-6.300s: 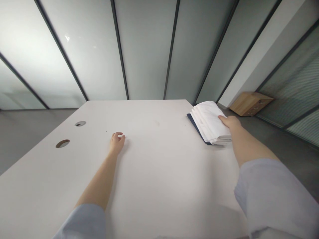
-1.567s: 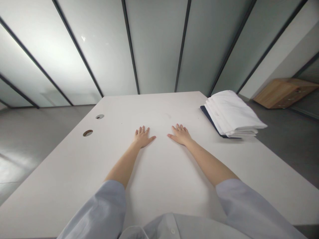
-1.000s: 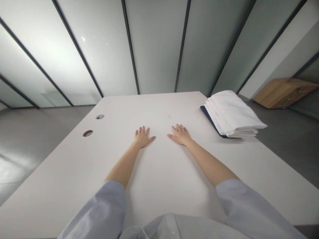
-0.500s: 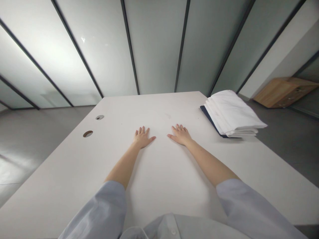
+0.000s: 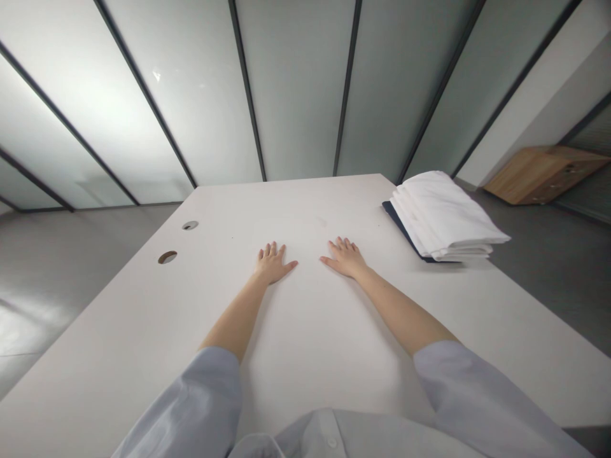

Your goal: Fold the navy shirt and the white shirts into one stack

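Palm down on the white table (image 5: pixel 315 318), my left hand (image 5: pixel 272 263) lies flat with its fingers spread and nothing in it. My right hand (image 5: pixel 347 258) rests the same way a short distance to the right, also holding nothing. The two thumbs point toward each other with bare tabletop between them. To the right of my right hand sits a stack of folded white cloth (image 5: pixel 446 213), apart from the hand. Under its left edge a dark navy flat piece (image 5: pixel 403 229) shows; most of it is hidden by the cloth.
Two round holes pierce the table's left side, a nearer hole (image 5: pixel 167 257) and a farther grommet hole (image 5: pixel 190 225). Frosted glass panels (image 5: pixel 296 89) with dark frames stand behind the table. A wooden cabinet (image 5: pixel 539 177) is on the floor at the far right.
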A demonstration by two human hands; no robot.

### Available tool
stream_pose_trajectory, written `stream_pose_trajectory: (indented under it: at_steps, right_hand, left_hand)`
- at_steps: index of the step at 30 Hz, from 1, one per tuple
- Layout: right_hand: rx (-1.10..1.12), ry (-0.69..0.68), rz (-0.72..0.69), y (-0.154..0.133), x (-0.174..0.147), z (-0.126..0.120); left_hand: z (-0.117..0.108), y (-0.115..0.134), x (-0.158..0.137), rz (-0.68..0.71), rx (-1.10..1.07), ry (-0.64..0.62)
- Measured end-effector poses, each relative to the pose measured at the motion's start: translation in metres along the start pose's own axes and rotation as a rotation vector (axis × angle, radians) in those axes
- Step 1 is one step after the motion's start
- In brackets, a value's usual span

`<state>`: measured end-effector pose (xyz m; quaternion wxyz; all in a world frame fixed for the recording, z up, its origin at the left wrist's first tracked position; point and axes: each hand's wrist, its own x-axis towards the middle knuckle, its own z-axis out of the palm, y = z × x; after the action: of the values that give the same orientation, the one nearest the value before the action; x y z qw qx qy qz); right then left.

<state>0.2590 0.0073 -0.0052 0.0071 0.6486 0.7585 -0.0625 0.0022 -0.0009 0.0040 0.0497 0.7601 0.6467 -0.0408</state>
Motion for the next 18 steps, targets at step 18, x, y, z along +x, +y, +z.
stream_pose_trajectory:
  at_steps: [18]
  right_hand:
    - [0.009, 0.052, -0.015, 0.002, 0.0, 0.002]
  left_hand:
    - [-0.023, 0.006, 0.001, 0.012, 0.013, -0.109]
